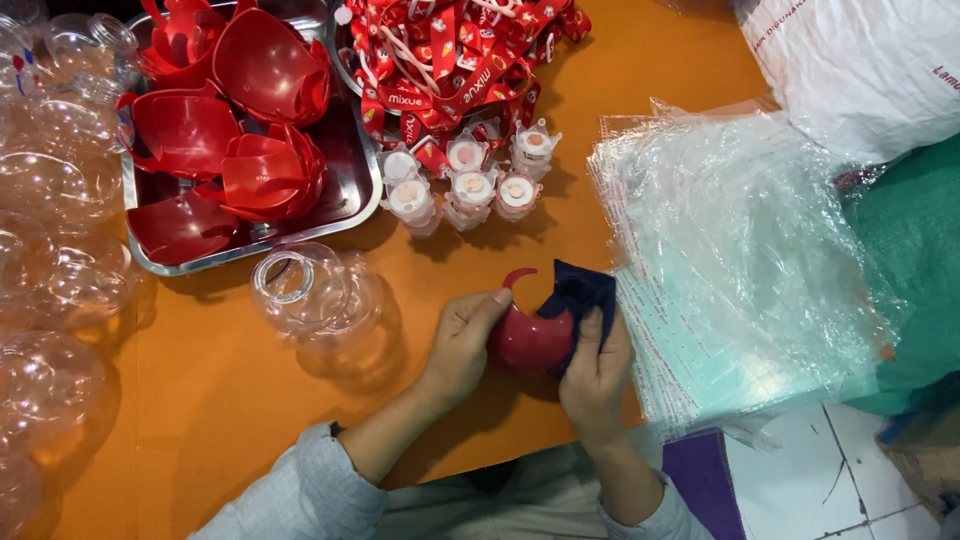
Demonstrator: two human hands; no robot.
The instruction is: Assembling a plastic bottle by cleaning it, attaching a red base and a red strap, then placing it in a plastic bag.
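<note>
Wiping is the step in hand, by my reading: near the desk's front edge the left hand (pixel 462 345) curls around a red plastic shell (pixel 528 338), while the right hand (pixel 597 372) presses a dark blue cloth (pixel 580 296) against it, fingers flat. Next, the shell likely needs turning to expose its unwiped side.

Your hands hold the shell piece (pixel 527 340) between the bottle (pixel 315 292) at left and the plastic bags (pixel 740 270) at right; the tray (pixel 345 190) lies behind.
</note>
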